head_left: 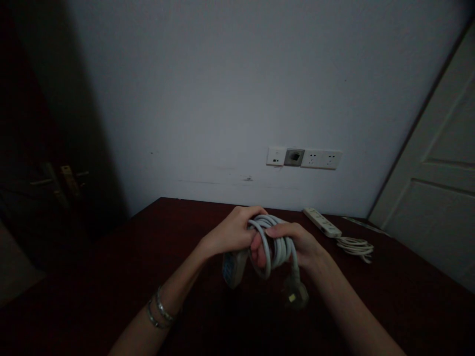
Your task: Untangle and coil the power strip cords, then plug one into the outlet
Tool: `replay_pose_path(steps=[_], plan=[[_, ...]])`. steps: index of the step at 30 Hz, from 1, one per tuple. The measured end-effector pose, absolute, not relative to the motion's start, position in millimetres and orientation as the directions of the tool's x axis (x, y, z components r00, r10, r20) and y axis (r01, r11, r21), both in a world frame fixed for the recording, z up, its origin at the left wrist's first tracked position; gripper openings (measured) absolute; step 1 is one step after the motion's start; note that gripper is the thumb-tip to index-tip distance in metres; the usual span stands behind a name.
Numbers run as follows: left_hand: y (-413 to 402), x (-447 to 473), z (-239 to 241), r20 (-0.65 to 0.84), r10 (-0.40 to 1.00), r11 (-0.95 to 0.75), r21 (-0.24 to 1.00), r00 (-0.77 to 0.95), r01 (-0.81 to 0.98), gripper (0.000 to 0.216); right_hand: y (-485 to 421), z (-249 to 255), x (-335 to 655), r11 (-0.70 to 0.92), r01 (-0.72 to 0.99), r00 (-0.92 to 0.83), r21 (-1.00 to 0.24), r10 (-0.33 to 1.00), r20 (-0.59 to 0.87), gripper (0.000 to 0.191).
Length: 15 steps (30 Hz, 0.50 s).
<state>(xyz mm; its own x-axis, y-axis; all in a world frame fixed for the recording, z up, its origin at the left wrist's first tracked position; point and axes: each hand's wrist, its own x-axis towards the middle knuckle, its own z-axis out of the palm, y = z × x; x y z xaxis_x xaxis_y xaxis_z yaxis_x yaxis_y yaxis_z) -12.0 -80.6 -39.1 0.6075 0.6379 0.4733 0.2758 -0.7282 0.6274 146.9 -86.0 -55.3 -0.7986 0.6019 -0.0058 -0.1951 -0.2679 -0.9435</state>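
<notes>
A coiled white power cord (282, 249) is held up between both hands, above the dark red table. My left hand (239, 228) is closed on the coil's left side, with some fingers passing through the loops. Below that hand hangs a white block with a blue-marked face (233, 269), perhaps the end of a power strip; most of it is hidden. My right hand (300, 241) grips the coil from the right, its thumb lying over the loops. From the coil's lower right the plug (296, 292) dangles, slightly blurred.
On the table (178, 222), a second white power strip (322, 222) with a bundled cord (355, 246) lies at the back right. Wall sockets (321, 159) are above it. A pale door (441, 163) borders the right side; a dark door handle area (69, 180) is at left.
</notes>
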Motion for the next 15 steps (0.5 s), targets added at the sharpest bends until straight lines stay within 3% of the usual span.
replay_pose_path(steps=[4,9,12,15], plan=[[-79,-10,-43,0.488,0.676,-0.709,0.635,0.552,0.306,0.027,-87,-50,145,-0.104,-0.163,-0.651,-0.981,0.759,0.027,0.027],[-73,-10,-46,0.555,0.708,-0.704,0.602,0.437,0.377,0.011,-90,-41,154,0.258,0.067,-0.499,-0.964,0.845,0.191,0.029],[-68,-11,-48,0.595,0.731,-0.678,0.577,0.334,0.455,0.013,-94,-37,157,0.399,0.214,-0.452,-0.892,0.850,0.272,0.045],[-67,-11,-50,0.620,0.737,-0.655,0.560,0.268,0.508,0.014,-100,-40,150,0.418,0.255,-0.444,-0.872,0.852,0.279,0.061]])
